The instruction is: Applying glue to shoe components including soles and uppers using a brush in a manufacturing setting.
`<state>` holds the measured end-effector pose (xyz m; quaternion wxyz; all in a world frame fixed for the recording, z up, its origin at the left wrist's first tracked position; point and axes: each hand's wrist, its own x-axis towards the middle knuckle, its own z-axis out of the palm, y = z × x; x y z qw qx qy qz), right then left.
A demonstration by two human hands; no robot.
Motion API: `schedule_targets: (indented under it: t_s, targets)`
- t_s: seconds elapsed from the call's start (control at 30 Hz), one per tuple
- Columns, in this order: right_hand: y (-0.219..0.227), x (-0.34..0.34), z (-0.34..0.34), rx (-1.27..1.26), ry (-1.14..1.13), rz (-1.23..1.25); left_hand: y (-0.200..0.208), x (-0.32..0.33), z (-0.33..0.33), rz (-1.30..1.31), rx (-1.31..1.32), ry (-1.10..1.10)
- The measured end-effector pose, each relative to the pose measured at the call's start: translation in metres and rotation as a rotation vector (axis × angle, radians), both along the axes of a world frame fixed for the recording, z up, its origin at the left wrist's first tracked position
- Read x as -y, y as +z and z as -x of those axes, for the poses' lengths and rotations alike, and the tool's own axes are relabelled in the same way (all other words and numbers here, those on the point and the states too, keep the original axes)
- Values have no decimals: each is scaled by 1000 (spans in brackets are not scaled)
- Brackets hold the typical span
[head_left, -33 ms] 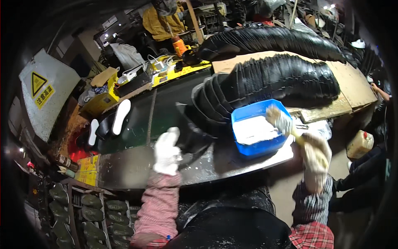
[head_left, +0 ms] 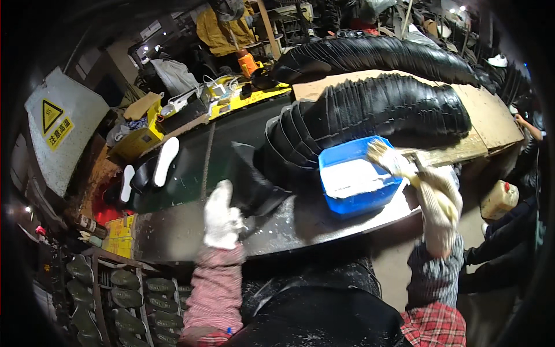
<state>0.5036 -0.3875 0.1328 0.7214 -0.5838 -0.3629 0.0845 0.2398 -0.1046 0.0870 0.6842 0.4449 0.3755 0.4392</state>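
Brush (head_left: 388, 157) over blue glue tub (head_left: 356, 176), black sole (head_left: 254, 185) on worktop (head_left: 300, 222).
I see my right hand (head_left: 439, 202) clamped on the brush; left hand (head_left: 222, 217), fingers together, presses the sole, well left of the bristles.

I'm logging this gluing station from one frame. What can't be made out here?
- Head view: right hand covers the brush handle.
- Left hand hides its grip on the black piece.
- Blue tub: white contents indistinct.
- Lower-left racks dark, rim-bent.
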Motion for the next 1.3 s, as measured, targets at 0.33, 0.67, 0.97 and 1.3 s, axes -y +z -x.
schedule_targets:
  t_s: [0.33, 0.67, 0.97, 1.3]
  targets:
    - [17, -44, -25, 431, -145, 364, -63, 41, 210, 92, 259, -37]
    - [-13, -21, -3, 507, -272, 484, -117, 74, 205, -162, -48, -38]
    - [-11, -123, 135, 723, 136, 135, -96, 80, 156, -317, -279, -6]
    - [-63, -174, 163, -144, 678, 439, -102, 79, 169, 131, 167, 204]
